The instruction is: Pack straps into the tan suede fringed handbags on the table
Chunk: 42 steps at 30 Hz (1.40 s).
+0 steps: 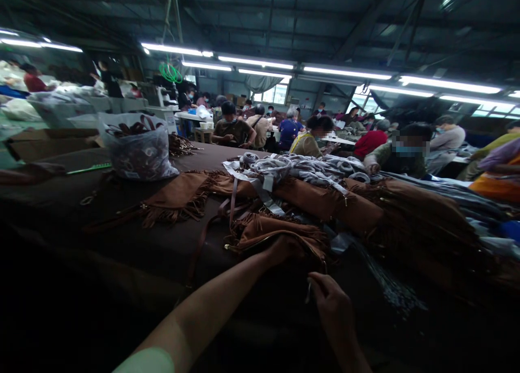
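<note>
Dark table (162,248) — left hand (286,248) at bag (276,229)

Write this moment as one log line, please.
left hand: at fringed brown bag | right hand: pinching small pale piece | farther left: filled plastic bag

Busy bkgd: co-workers (229,130) seated across the mid-frame under bright strip lights (450,84)!
And up top, steel roof beams (271,15), v. dim; below 'em, upper L of ctr, a bright green coil (169,73) hangs, w/ a pale machine (166,98) just under. Windows (277,95) glow behind the ppl, ctr & R. Far L, a person in red (32,80), another in black (109,82) nearby; lower down that side, a cardboard box (52,144). R of ctr, a red top (370,142); R edge, orange cloth (499,186) below a lilac sleeve (498,157).
</note>
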### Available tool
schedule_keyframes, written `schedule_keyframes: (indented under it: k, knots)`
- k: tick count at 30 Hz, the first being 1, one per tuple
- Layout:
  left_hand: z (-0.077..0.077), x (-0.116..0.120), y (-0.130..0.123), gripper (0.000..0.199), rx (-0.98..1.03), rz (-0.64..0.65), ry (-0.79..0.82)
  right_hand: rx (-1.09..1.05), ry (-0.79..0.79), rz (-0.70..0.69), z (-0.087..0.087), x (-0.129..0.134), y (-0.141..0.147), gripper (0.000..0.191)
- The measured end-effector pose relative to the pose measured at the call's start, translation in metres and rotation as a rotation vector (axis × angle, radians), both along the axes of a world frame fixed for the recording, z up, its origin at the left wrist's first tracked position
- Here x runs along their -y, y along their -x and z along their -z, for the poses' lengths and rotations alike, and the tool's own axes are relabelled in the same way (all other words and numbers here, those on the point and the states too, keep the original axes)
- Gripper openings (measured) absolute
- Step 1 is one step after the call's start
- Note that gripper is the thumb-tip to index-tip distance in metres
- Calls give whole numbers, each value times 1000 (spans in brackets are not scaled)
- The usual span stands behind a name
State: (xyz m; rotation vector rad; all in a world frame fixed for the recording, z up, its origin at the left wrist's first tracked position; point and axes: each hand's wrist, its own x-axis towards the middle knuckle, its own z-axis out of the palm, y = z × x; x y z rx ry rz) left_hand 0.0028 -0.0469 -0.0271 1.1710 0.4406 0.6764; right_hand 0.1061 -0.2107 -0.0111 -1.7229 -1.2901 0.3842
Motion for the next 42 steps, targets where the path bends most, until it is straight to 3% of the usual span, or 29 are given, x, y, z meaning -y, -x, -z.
schedule_keyframes:
  k: [3,7,11,17,21,25,29,36,38,42]
  knots:
    - [-2,0,0,31,1,-7,-82,228,-54,124,-10,-11,0,36]
    - [-8,1,4,25,-35,-8,-266,281,5,84,-22,-32,1,30]
    - [-13,2,10,15,-85,-39,-452,531,142,121,-30,-48,3,24]
    - [-13,-1,16,13,-125,-42,-637,641,101,80,-30,-55,-2,27]
    - [-15,-1,15,23,-127,-51,-586,710,91,40,-27,-57,-7,28]
    - [-22,-4,4,44,-238,-134,-313,781,6,21,-24,-63,-8,28]
    - [-26,-15,-10,41,-398,-259,-212,660,23,137,-22,-76,-6,29]
    - [-22,-26,-9,27,-483,-222,-239,510,56,131,-10,-93,-13,29]
    - [-26,-27,-4,29,-572,-206,-331,447,45,104,-7,-97,-17,29]
    - [-45,-22,7,29,-777,-270,-704,310,30,32,-4,-103,-24,32]
